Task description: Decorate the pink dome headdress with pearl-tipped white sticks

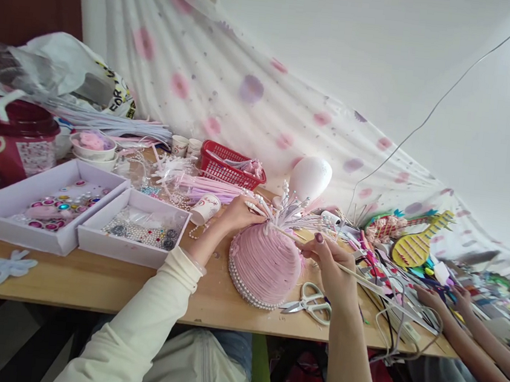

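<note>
1. Head view: the pink dome (265, 265) sits on the tabletop (211, 299); bumping could tip it.
2. Right hand (339, 276) pinches a thin stick (289, 236); slipping could poke the dome.
3. Left hand (241, 215), half curled, is at white sprigs (286, 214); can't tell if holding; tugging could bend them.

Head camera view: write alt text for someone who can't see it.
A person's right hand holds a thin stick near the top of a pink, pearl-edged dome, the left hand at its beaded stems. Scissors lie beside it, with boxes of beads at left and another person's hands at right.
</note>
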`<state>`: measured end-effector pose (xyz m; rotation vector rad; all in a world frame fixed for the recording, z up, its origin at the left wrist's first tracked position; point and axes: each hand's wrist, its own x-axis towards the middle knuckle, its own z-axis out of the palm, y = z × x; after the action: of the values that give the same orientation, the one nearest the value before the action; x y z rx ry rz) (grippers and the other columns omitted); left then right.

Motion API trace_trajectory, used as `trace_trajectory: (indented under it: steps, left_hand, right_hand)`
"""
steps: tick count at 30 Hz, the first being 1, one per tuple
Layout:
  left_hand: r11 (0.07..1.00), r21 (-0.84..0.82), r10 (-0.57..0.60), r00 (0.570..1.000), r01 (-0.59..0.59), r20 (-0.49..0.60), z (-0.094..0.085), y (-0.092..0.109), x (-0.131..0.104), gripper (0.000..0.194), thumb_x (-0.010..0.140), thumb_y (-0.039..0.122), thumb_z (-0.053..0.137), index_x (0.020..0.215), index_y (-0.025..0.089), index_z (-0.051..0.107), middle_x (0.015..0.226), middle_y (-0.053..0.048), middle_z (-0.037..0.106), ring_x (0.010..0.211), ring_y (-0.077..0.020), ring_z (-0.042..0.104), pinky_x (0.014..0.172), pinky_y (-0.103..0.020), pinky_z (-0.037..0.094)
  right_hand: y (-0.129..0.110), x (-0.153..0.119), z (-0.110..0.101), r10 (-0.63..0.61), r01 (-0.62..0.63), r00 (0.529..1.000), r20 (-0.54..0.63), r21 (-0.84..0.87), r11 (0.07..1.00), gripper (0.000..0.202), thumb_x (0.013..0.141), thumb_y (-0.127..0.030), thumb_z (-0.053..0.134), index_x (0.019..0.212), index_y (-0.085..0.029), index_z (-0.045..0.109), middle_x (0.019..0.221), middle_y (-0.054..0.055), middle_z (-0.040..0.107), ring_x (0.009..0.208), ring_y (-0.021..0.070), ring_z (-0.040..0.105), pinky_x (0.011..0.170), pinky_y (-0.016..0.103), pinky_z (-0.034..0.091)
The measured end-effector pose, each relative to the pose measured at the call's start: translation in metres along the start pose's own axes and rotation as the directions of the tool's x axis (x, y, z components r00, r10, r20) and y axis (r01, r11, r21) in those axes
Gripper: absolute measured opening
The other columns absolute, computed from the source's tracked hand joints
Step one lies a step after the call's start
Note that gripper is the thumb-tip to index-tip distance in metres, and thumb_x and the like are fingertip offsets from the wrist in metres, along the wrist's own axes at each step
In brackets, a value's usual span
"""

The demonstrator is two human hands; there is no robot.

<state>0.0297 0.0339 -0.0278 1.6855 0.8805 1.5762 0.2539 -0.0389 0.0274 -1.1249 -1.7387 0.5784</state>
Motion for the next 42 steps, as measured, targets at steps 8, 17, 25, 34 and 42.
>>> trace_trajectory:
  steps: [8, 17, 25, 34, 42]
  left_hand:
    - [1.000, 0.013, -0.004, 1.000, 0.004, 0.002, 0.000, -0.001, 0.001, 0.013, 0.066, 0.011, 0.070, 0.075, 0.015, 0.077, 0.080, -0.002, 0.077, 0.078, -0.0177, 0.072, 0.070, -0.024, 0.053]
    - [1.000, 0.023, 0.006, 1.000, -0.007, 0.010, 0.000, 0.002, 0.001, 0.013, 0.065, 0.010, 0.068, 0.073, 0.015, 0.076, 0.077, -0.002, 0.077, 0.077, -0.0173, 0.071, 0.070, -0.024, 0.053]
    - [0.999, 0.046, -0.004, 1.000, 0.003, 0.025, -0.001, 0.004, 0.002, 0.011, 0.066, 0.011, 0.068, 0.070, 0.017, 0.076, 0.075, 0.000, 0.076, 0.076, -0.0167, 0.070, 0.071, -0.024, 0.053]
    - [0.999, 0.052, -0.009, 1.000, 0.009, 0.002, -0.001, 0.004, 0.000, 0.013, 0.067, 0.014, 0.069, 0.076, 0.017, 0.077, 0.081, -0.001, 0.077, 0.080, -0.0186, 0.071, 0.074, -0.027, 0.053]
    - [0.999, 0.044, -0.005, 1.000, 0.006, -0.019, -0.002, 0.003, 0.000, 0.015, 0.067, 0.011, 0.069, 0.078, 0.016, 0.077, 0.083, -0.003, 0.077, 0.082, -0.0189, 0.071, 0.076, -0.028, 0.053]
  right_hand:
    - [0.010, 0.007, 0.010, 0.053, -0.051, 0.999, 0.012, -0.108, 0.993, 0.048, 0.083, -0.062, 0.061, 0.068, -0.018, 0.075, 0.068, 0.007, 0.072, 0.063, 0.0186, 0.064, 0.068, 0.033, 0.054]
    - [0.003, 0.003, 0.009, 0.030, -0.030, 1.000, -0.003, 0.042, 0.999, 0.049, 0.085, -0.062, 0.057, 0.062, -0.020, 0.067, 0.069, 0.005, 0.068, 0.072, 0.0200, 0.066, 0.073, 0.033, 0.057]
    - [0.002, 0.009, 0.012, 0.039, -0.036, 0.999, 0.030, -0.103, 0.994, 0.052, 0.082, -0.065, 0.058, 0.062, -0.019, 0.070, 0.061, 0.006, 0.066, 0.062, 0.0183, 0.062, 0.066, 0.032, 0.053]
    - [-0.015, 0.013, 0.014, 0.036, -0.022, 0.996, 0.087, -0.166, 0.986, 0.056, 0.077, -0.070, 0.059, 0.056, -0.019, 0.068, 0.060, 0.006, 0.066, 0.061, 0.0181, 0.061, 0.064, 0.030, 0.053]
    - [-0.017, 0.018, 0.022, 0.103, -0.104, 0.995, -0.014, -0.125, 0.987, 0.058, 0.075, -0.071, 0.060, 0.054, -0.018, 0.066, 0.052, 0.005, 0.060, 0.053, 0.0154, 0.056, 0.054, 0.027, 0.048]
